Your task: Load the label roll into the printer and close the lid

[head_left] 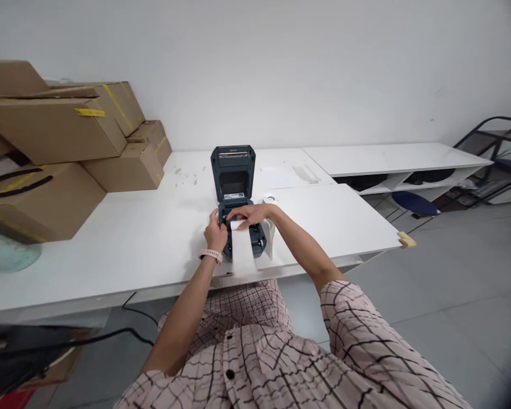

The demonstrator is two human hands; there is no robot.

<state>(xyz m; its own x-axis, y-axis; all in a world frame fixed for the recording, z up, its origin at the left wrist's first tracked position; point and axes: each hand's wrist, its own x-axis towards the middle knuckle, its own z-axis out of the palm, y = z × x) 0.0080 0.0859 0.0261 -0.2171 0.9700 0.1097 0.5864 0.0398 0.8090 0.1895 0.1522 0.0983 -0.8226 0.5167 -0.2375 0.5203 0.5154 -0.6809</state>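
A dark grey label printer point(260, 241) sits on the white table with its lid point(233, 170) raised. Inside its body lies a white paper roll point(237, 225), and a strip of paper point(242, 253) runs from it over the front toward me. My right hand point(250, 215) reaches in from the right, thumb and fingers closed about the roll, which it partly hides. At the printer's left side, my left hand point(215, 234) grips the edge with bent fingers. White paper or a second roll point(271, 238) stands against the printer's right side, partly hidden by my right wrist.
Cardboard boxes point(55, 130) are stacked at the table's left, near a roll of clear film point(11, 250). A lower white table point(378, 156) with shelves stands to the right, beside a blue stool point(415, 203). A tan corner pad point(406, 240) covers the table's right corner.
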